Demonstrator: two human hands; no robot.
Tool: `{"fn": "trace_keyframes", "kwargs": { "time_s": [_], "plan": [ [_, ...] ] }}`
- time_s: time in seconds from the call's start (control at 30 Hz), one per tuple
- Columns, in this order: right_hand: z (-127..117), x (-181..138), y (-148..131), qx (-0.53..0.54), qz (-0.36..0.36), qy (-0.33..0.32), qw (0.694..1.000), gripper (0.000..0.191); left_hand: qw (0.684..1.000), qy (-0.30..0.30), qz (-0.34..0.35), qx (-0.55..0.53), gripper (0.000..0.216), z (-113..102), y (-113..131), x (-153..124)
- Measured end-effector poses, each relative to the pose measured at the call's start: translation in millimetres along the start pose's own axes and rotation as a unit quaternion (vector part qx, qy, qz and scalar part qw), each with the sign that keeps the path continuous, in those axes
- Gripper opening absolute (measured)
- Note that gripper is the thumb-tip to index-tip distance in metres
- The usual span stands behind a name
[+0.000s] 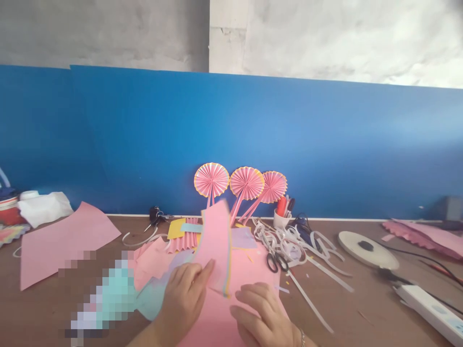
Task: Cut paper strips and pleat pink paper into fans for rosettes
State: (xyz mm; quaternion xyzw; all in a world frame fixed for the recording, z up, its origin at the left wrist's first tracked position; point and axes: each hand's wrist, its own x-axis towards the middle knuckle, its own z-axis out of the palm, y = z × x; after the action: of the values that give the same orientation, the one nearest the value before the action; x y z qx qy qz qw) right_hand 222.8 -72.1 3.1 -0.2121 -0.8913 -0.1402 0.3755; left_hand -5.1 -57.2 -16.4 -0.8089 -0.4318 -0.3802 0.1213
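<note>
My left hand (188, 289) is closed on the lower left side of a pink paper strip (216, 236), thumb on its face. Yellow and blue edging runs down the strip's right side, and it stands up tilted from the table. Just right of the strip's lower end, my right hand (257, 308) hovers with its fingers spread and curved, apart from the strip. Below both hands lies a large pink sheet (217, 327). Three round pleated pink paper fans (211, 179) on paired strips lean against the blue panel behind.
Scissors (277, 261) lie among curled white paper strips (289, 241) on the right. A white cup (281, 220) holds pens. Farther right are a round cream disc (368, 250) and a power strip (432, 308). Keys (156, 217) and a big pink sheet (68, 241) are leftward.
</note>
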Motion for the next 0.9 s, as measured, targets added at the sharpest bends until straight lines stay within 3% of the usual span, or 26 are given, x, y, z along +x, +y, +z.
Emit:
{"fn": "trace_keyframes", "kwargs": {
  "time_s": [0.1,0.2,0.3,0.47,0.6,0.9],
  "plan": [
    [5.6,0.1,1.6,-0.048,0.015,-0.001,0.999,0.033,0.995,-0.089,0.028,0.042,0.048,7.9,1.1,1.2],
    [17.5,1.6,8.5,-0.04,0.092,-0.089,0.991,0.018,0.975,-0.219,0.032,0.03,0.049,15.5,4.4,0.0],
    [27.4,-2.2,16.2,-0.028,0.121,-0.163,0.979,0.016,0.958,-0.287,0.023,0.0,0.043,16.8,6.9,-0.4],
    [30.0,-9.4,21.4,-0.018,0.147,-0.236,0.96,0.014,0.956,-0.291,-0.005,-0.043,0.026,12.5,6.3,2.7],
    [24.8,-10.8,24.9,0.014,0.203,-0.27,0.941,0.016,0.95,-0.283,-0.08,-0.107,0.015,3.6,1.3,7.2],
    [14.6,-8.4,28.0,0.068,0.243,-0.27,0.929,0.033,0.941,-0.277,-0.123,-0.151,0.017,-1.7,-4.6,8.9]
  ]
}}
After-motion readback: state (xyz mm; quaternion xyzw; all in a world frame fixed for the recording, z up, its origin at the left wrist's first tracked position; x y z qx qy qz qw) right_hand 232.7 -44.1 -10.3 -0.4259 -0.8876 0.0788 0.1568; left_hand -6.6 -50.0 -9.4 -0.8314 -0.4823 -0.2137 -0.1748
